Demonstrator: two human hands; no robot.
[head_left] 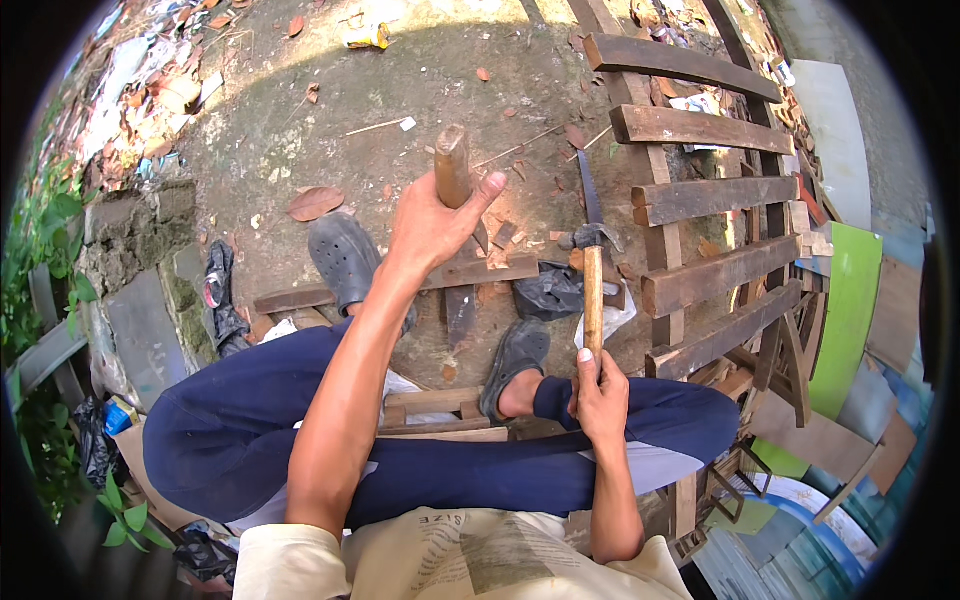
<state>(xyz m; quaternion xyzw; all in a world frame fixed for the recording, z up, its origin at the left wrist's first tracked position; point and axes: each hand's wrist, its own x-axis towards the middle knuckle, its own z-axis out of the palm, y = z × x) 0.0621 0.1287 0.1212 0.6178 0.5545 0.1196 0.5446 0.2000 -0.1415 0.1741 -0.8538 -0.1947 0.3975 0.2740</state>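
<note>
My left hand (432, 222) grips the wooden handle (452, 165) of a large knife held upright; its dark blade (460, 312) points down onto a wooden strip (480, 272) lying across the dirt. My right hand (600, 392) is closed on the wooden handle (593, 300) of a claw hammer, whose steel head (592, 236) rests on the ground ahead. I sit on a low wooden frame (440, 412), legs in dark blue trousers, feet in grey clogs (345, 258).
A slatted wooden pallet frame (700, 200) lies to the right, with a hand saw (590, 190) beside it. A black plastic bag (550, 292) sits near the hammer. Green and blue boards (848, 310) lie far right; stone rubble, leaves and litter at left.
</note>
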